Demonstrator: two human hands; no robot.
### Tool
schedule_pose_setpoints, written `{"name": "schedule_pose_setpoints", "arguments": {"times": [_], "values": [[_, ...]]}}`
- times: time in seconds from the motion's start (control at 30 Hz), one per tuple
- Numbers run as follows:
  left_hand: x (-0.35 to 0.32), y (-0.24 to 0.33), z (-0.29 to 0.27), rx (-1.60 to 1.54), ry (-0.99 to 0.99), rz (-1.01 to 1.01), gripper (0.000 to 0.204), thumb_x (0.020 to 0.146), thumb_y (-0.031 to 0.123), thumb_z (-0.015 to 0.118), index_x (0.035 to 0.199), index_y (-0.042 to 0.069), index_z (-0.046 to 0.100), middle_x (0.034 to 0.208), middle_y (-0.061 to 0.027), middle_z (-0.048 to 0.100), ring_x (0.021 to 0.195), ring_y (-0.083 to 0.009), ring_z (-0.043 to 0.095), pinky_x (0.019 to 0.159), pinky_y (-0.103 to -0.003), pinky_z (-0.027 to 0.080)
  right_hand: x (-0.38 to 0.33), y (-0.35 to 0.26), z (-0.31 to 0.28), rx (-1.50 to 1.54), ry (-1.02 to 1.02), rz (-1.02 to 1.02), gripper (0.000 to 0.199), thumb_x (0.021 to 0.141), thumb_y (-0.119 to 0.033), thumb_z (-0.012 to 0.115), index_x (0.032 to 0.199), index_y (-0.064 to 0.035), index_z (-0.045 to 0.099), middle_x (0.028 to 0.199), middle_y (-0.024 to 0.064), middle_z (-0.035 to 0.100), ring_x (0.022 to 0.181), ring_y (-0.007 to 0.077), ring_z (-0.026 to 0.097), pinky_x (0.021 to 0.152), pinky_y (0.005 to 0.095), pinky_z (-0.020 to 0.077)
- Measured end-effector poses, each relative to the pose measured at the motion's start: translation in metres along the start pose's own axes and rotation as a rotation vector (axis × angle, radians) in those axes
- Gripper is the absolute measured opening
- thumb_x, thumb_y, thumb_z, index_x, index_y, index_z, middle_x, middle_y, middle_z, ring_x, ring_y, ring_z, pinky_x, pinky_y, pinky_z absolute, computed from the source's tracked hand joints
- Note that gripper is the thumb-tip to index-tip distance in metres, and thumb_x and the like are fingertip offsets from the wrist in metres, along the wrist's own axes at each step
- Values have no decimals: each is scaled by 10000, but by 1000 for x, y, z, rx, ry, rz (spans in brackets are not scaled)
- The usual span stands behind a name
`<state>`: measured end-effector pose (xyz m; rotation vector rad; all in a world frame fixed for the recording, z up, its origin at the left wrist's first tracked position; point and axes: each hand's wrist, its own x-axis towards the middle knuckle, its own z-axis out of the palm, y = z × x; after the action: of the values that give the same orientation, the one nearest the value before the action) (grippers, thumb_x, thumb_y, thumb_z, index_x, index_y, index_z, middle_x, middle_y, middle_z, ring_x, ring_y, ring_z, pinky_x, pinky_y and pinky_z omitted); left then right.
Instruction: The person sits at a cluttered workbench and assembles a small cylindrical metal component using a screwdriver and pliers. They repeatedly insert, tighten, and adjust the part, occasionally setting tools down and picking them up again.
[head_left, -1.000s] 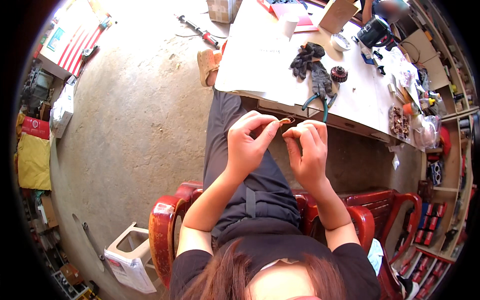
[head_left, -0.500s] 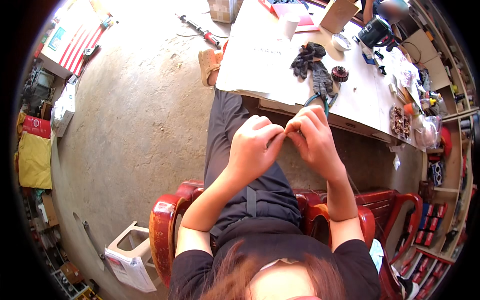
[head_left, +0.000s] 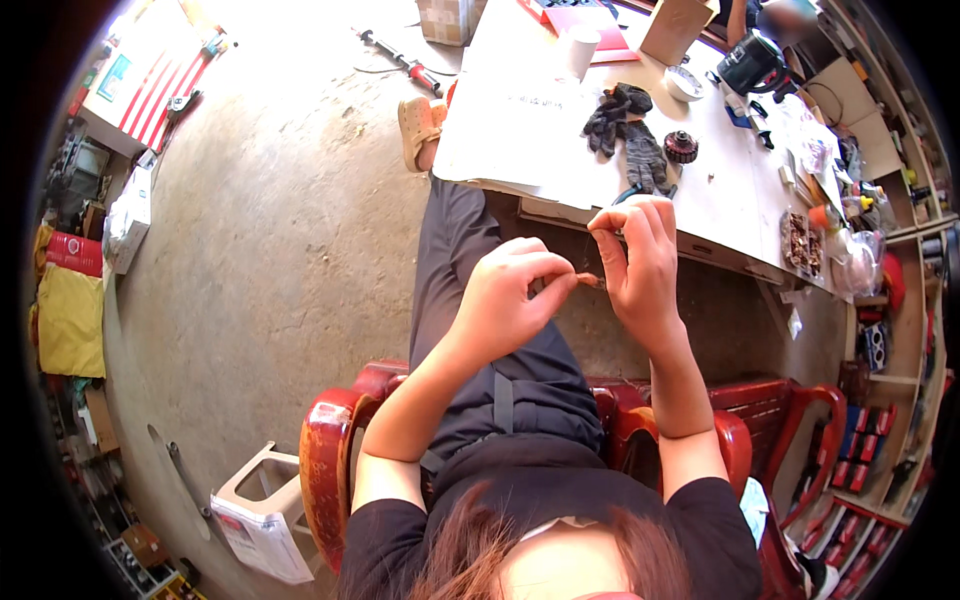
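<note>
Well to the right of the right hand (head_left: 640,262), a clear box (head_left: 785,240) on the table (head_left: 735,215) holds copper-coloured parts (head_left: 800,245), while the left hand (head_left: 508,298) pinches a small brown piece (head_left: 589,280) close beside the right hand, whose fingers curl toward its thumb, their grip impossible to tell.

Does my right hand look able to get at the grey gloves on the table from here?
Probably yes. Your right hand is up by the table's near edge, with the gloves just beyond it; only a tool's blue-green handles, partly hidden by the hand, seem to lie between.
</note>
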<state>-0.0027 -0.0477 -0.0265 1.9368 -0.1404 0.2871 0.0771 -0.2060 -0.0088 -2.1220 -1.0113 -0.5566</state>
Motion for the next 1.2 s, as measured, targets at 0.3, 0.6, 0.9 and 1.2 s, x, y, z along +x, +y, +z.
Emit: {"name": "schedule_pose_setpoints", "arguments": {"times": [0.3,0.6,0.9,1.2], "values": [[7,-9,-4,-548,156,-238,92,869,76,650,889,-8,680,758,-25,622,725,-78,560,661,-217,435,-29,-23,2,60,-83,116,109,779,3,650,852,-29,575,828,105,557,827,306,502,745,387,422],[5,2,-12,-270,-203,-147,66,834,52,661,840,-12,678,715,-10,557,656,-71,495,567,-240,378,0,-4,0,131,-49,127,72,820,-25,632,849,-23,567,813,109,545,807,305,488,724,383,403],[7,-8,-5,-185,163,-122,69,846,42,643,834,-20,672,732,-20,585,654,-65,518,580,-206,394,-30,-34,-4,204,-165,179,93,806,0,625,852,-22,547,796,112,525,744,297,493,672,372,416],[4,0,-13,-333,-223,-170,70,832,58,662,842,-9,679,732,-2,581,668,-66,515,591,-234,402,-11,-2,6,232,-90,286,57,848,-25,608,863,-15,555,775,98,504,717,257,473,651,349,399]]}}
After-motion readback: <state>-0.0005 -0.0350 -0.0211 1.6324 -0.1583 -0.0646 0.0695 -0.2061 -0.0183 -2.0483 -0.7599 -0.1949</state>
